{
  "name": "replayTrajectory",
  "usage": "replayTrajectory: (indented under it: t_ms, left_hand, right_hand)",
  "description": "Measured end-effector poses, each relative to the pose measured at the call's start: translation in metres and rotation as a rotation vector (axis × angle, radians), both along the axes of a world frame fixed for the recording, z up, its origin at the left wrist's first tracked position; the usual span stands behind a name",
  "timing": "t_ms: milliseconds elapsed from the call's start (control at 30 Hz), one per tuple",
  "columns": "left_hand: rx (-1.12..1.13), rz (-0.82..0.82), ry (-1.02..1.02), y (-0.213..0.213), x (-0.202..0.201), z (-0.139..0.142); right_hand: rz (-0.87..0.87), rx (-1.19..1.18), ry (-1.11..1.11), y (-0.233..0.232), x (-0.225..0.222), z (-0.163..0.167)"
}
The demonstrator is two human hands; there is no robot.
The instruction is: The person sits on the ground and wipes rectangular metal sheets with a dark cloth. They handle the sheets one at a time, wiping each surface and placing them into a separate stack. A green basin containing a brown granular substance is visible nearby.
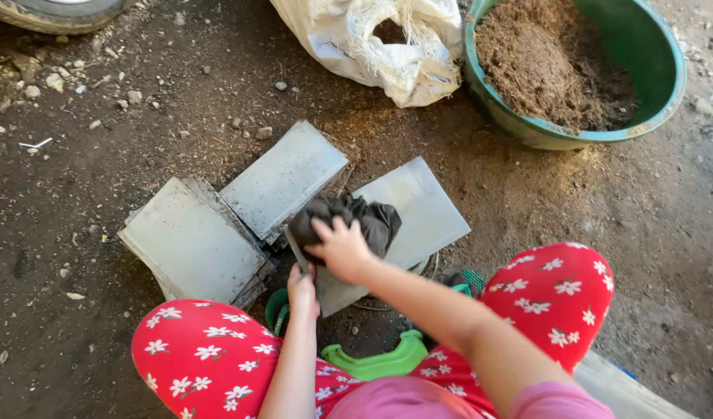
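1. On our far left, a stack of grey flat sheets [192,244] lies on the dirt ground [77,178], with a second grey sheet [283,177] tilted just beside it.
2. Our left hand [302,291] closes narrowly on the near edge of a thin grey sheet held upright [296,250]; the grip looks shallow, so we judge it could slip or tip.
3. Our right hand [342,250] presses a dark cloth [349,217] against that sheet, fingers spread over the bundle. Loose grit from the ground could get under the cloth and scratch the surface.
4. Under the cloth rests another grey sheet [418,213], partly on a round object we cannot identify.
5. Further right sit a white sack [372,46] and a green basin [659,70] of brown soil [543,62], well apart from our hands.
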State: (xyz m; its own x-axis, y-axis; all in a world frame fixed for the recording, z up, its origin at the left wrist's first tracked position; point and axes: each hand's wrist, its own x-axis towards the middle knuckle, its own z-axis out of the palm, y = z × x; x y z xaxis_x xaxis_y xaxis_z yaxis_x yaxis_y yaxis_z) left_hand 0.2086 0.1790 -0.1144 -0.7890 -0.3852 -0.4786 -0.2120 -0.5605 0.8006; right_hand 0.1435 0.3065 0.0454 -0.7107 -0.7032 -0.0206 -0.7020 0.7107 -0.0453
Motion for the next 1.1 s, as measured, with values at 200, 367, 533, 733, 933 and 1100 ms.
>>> replayTrajectory:
  t_ms: [200, 367, 533, 733, 933, 1100]
  left_hand:
    - [0.002, 0.029, 0.07, 0.004, 0.008, -0.002]
    - [-0.035, 0.04, 0.002, 0.007, 0.007, 0.012]
    - [-0.041, 0.043, 0.041, 0.015, 0.01, 0.025]
    - [0.08, 0.011, -0.007, 0.035, 0.023, 0.024]
    - [0.096, -0.017, 0.081, 0.034, 0.019, 0.017]
    - [0.183, 0.07, -0.02, 0.028, 0.018, 0.013]
  right_hand:
    - [-0.318, -0.067, 0.091, 0.037, -0.062, -0.037]
    - [-0.784, 0.01, -0.123, 0.132, -0.154, -0.01]
    - [-0.942, 0.248, -0.102, 0.195, -0.181, 0.037]
    - [-0.61, -0.436, 0.031, 0.188, -0.14, 0.072]
    - [-0.447, -0.216, -0.063, 0.092, -0.018, 0.037]
    - [-0.113, -0.252, 0.115, 0.062, 0.05, -0.031]
